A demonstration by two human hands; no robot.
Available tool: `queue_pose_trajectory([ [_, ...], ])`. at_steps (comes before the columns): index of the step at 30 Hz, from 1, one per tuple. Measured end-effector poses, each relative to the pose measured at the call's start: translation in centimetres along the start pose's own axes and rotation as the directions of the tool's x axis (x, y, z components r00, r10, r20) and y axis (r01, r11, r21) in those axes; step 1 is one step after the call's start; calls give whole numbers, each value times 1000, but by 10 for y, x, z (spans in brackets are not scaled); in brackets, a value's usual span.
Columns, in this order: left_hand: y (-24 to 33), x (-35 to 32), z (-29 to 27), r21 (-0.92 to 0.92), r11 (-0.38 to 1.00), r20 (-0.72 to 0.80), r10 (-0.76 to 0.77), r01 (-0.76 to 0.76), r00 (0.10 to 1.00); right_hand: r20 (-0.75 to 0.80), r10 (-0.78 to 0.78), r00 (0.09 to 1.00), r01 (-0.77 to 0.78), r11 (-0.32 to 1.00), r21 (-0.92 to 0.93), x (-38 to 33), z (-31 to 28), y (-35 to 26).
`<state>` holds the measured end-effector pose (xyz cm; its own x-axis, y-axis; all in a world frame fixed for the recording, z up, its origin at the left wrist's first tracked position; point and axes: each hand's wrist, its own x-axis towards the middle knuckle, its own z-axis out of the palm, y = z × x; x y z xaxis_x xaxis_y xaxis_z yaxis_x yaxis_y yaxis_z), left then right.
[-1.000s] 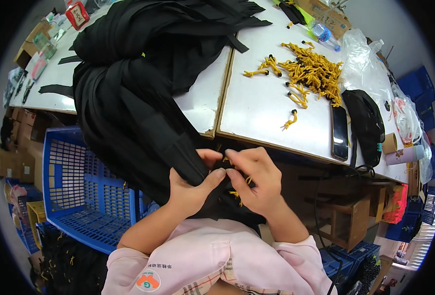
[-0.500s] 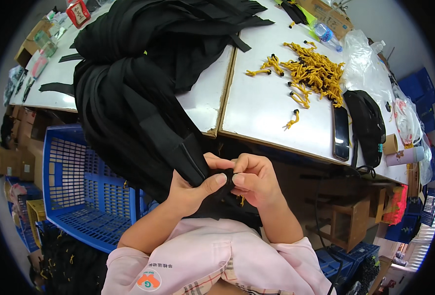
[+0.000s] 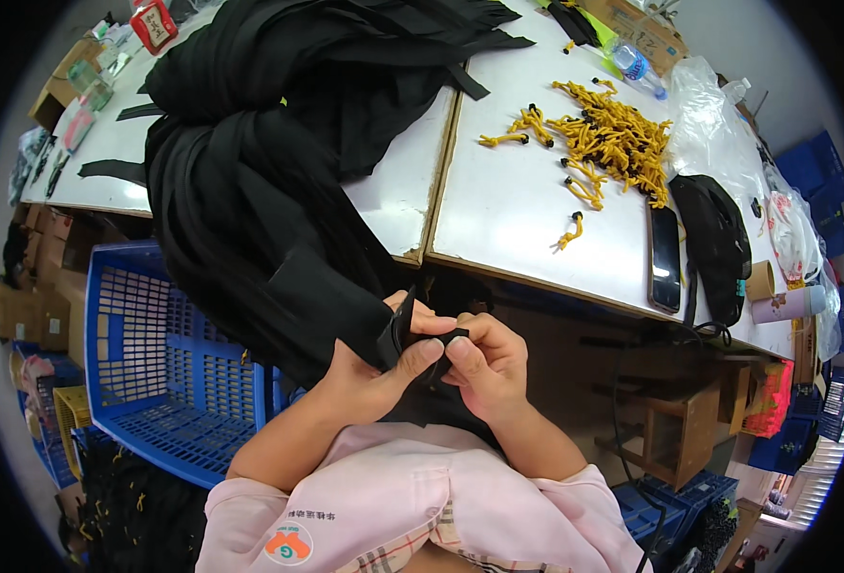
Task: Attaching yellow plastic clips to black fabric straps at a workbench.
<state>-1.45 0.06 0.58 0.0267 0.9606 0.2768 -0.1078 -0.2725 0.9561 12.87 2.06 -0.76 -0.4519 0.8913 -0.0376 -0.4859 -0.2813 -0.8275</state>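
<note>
Just in front of the desk [image 3: 498, 210], the left hand [image 3: 369, 382] and right hand [image 3: 492, 372] both pinch a small black fabric piece [image 3: 457, 335] between thumb and fingers. A bundle of black strips [image 3: 241, 201] hangs over the desk's near edge; yellow cords [image 3: 616, 153] lie heaped on the desk's right part.

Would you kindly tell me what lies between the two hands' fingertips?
In the head view, a small black piece sits between the left hand and right hand, which both pinch it; its kind is unclear.
</note>
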Motion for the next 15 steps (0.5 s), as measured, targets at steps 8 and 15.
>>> queue_pose_trajectory([
  [8,-6,-5,8,-2,999,-172,-36,36,984,168,43,985,20,936,-351,22,-5,-18],
  [15,15,5,-7,-170,898,-172,-432,406,885,292,79,953,167,668,-725,5,4,-22],
])
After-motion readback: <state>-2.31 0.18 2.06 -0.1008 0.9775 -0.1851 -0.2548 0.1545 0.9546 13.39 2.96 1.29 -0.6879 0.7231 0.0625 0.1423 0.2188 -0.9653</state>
